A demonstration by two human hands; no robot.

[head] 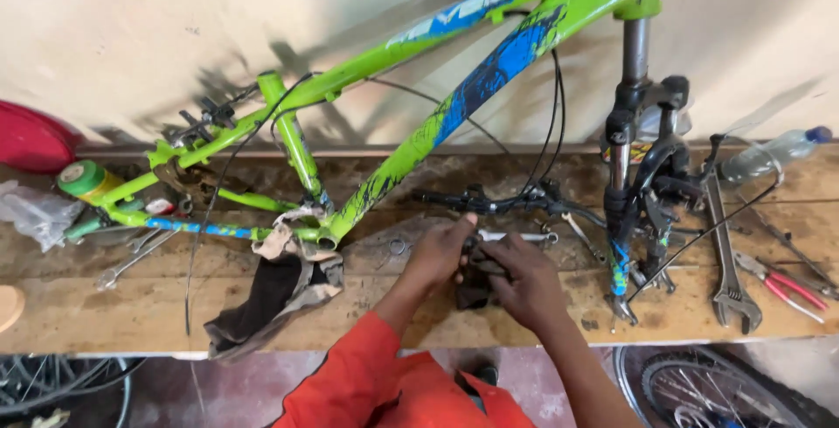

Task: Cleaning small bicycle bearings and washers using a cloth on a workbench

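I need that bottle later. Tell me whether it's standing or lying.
Lying: the clear plastic bottle rests on its side on the wooden bench, cap toward the right.

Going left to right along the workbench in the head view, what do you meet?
Red disc → green tape roll → dark rag → left hand → right hand → suspension fork → adjustable wrench → red-handled pliers.

Your grips close on a dark, near-black part (476,275). Above them runs the bright green bike frame (384,52) with blue-and-black splatter. Left of them lies a black-and-tan rag (271,292); far right, red-handled pliers (791,286) on the pale brown wooden tabletop (105,314). Your sleeve (350,375) is orange-red.
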